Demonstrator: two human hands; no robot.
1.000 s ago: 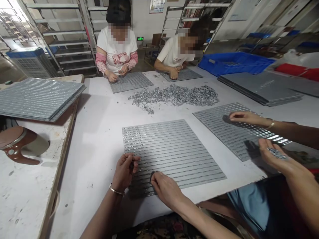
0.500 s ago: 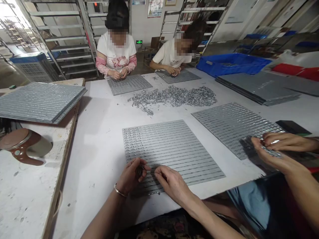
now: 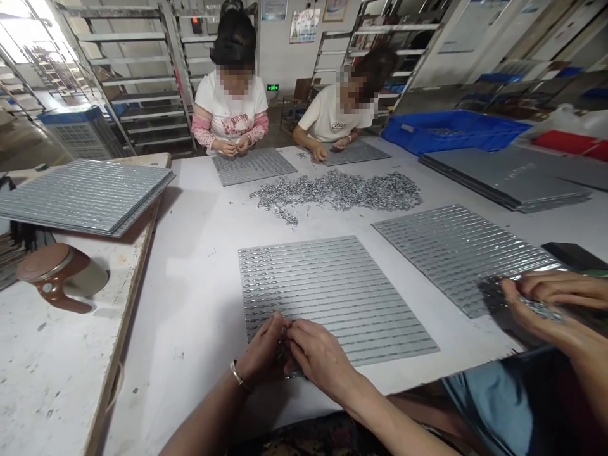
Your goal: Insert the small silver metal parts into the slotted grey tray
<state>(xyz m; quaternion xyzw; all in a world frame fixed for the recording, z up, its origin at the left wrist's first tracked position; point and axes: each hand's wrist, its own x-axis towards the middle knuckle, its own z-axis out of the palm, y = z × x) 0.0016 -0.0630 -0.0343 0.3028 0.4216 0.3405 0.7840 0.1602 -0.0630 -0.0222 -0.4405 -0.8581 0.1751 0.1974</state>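
Over the near left corner of a grey grooved board point(image 3: 351, 297) my two hands meet. My left hand point(image 3: 263, 348), with a bracelet at the wrist, is cupped closed around small shiny metal pieces point(image 3: 282, 348); most of them are hidden by the fingers. The fingertips of my right hand point(image 3: 319, 354) are pinched together against the left fingers, and what they hold, if anything, is out of sight. Similar small pieces sit in the grooves along the board's left side.
A loose pile of metal pieces point(image 3: 337, 190) lies beyond the board. At right, a co-worker's hands point(image 3: 546, 304) hold pieces over another board point(image 3: 460, 253). Two people work opposite. A blue bin point(image 3: 403, 136), stacked boards point(image 3: 85, 193) and a brown-lidded mug point(image 3: 61, 275) stand around.
My right hand has come left to meet my left hand, closing the gap between them. The view has shifted slightly. One person opposite has moved a hand lower over their board.
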